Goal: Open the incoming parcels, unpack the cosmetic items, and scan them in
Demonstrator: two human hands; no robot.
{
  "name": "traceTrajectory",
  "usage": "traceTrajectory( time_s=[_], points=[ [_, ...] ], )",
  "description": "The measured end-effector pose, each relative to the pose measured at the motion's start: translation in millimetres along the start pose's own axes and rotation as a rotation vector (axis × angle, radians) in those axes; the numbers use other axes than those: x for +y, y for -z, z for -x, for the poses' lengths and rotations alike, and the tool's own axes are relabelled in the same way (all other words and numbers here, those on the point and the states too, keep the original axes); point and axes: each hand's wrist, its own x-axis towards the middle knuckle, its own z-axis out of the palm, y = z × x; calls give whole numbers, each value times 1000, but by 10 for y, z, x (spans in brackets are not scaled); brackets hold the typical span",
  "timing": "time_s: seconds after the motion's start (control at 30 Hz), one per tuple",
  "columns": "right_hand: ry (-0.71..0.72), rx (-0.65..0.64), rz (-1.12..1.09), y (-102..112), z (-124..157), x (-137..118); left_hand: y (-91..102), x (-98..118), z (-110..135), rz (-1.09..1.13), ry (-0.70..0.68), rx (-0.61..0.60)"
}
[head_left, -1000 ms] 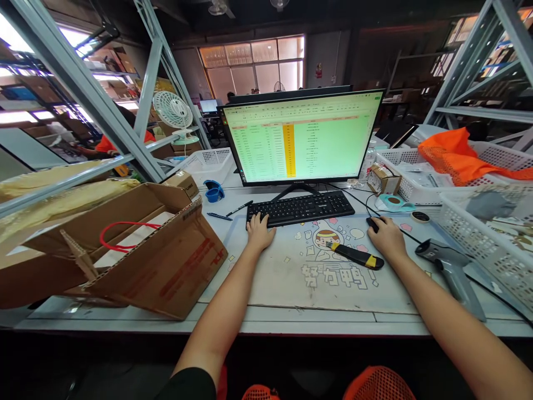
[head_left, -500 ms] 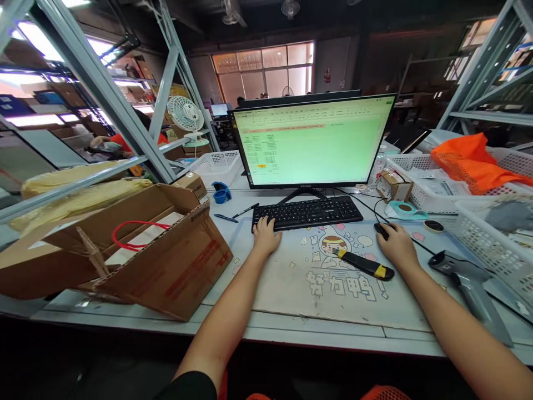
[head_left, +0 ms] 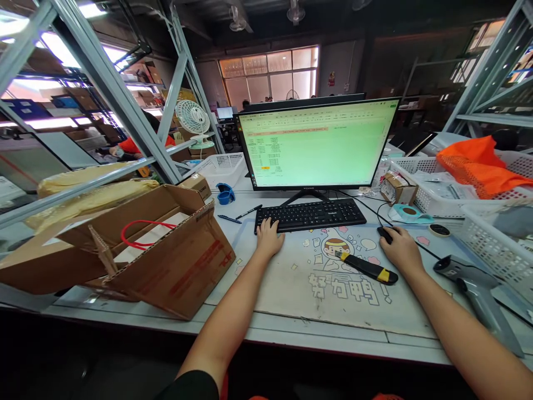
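My left hand (head_left: pixel 269 238) rests with its fingers on the left end of a black keyboard (head_left: pixel 310 214). My right hand (head_left: pixel 402 250) lies over a black mouse (head_left: pixel 385 233), whose cable runs back toward the monitor (head_left: pixel 317 144). The screen shows a green spreadsheet with a few rows at its upper left. Between my hands, a black and yellow utility knife (head_left: pixel 366 266) lies on a printed desk mat (head_left: pixel 333 278).
An open cardboard box (head_left: pixel 137 250) with a red-handled bag inside lies tilted at the left. A grey barcode scanner (head_left: pixel 478 289) lies right of my arm. White baskets (head_left: pixel 495 244), a small carton (head_left: pixel 397 189), tape rolls and pens crowd the desk. A person in orange sits behind the left rack.
The spreadsheet on the screen changed from full rows with an orange column to a few rows. My head tilted, shifting the view. Both hands stayed on keyboard and mouse.
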Motion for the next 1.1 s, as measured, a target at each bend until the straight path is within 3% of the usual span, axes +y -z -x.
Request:
traceTrajectory(
  time_s=[0.93, 1.1],
  points=[
    [-1, -33, 7, 4, -11, 4, 28, 1, 2, 15, 5, 19],
    [-1, 29, -31, 36, -15, -10, 21, 0, -8, 21, 14, 25]
  ],
)
